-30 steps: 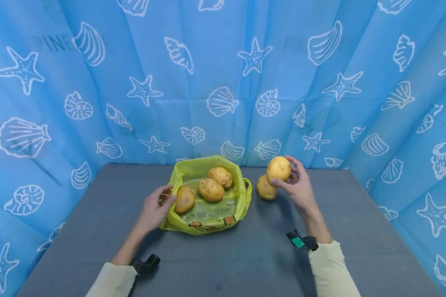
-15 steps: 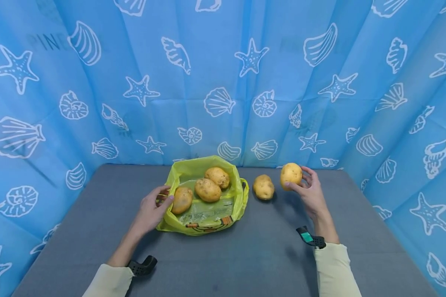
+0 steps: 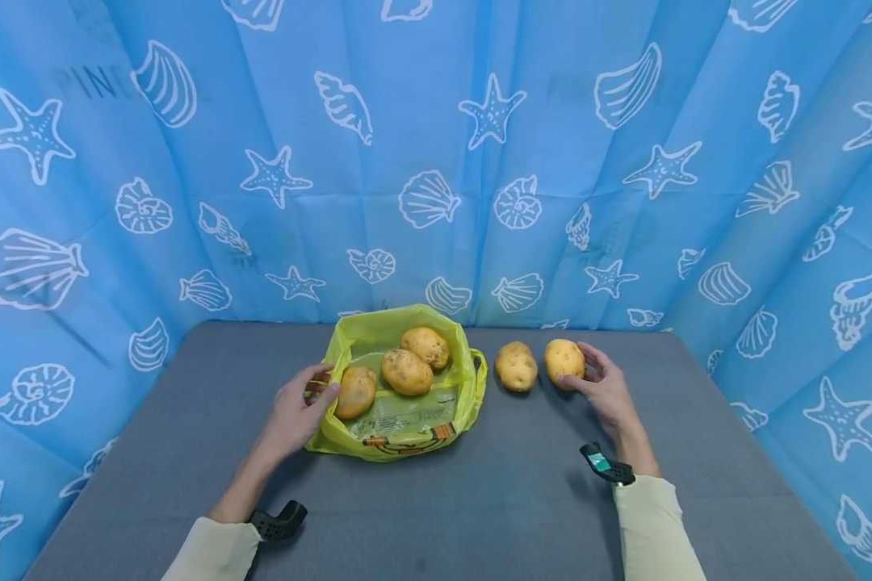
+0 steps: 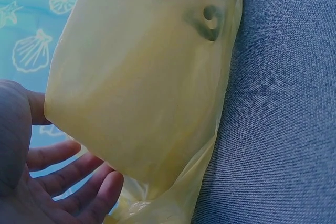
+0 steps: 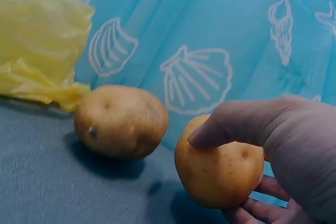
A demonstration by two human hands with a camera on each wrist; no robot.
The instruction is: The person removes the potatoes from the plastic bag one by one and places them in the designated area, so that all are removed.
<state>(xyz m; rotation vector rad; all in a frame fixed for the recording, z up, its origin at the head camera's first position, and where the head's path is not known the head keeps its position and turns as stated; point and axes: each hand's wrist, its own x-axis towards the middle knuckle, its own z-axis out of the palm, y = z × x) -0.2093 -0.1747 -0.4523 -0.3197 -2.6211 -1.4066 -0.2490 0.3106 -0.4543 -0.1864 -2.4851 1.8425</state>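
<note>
A yellow-green plastic bag [image 3: 407,432] stands with its mouth wide, and three potatoes [image 3: 407,372] show inside. My left hand [image 3: 295,411] is at the bag's left rim, pinching its edge; the left wrist view shows that hand [image 4: 58,182] with the thumb tip hidden behind the plastic. To the right of the bag, one potato [image 3: 516,366] lies on the table. Beside it, my right hand [image 3: 605,390] grips another potato [image 3: 564,363] low over the cloth. In the right wrist view the thumb presses this potato [image 5: 215,177] from above, fingers partly hidden behind it.
A grey cloth covers the table [image 3: 436,524]. Behind it and along both sides hangs a blue curtain [image 3: 378,97] with white shells and starfish. The bag's handle loop [image 3: 481,375] sticks out toward the loose potatoes.
My right hand has carried its potato rightward, away from the other loose potato, then lowered it toward the table. The left hand stays at the bag's rim.
</note>
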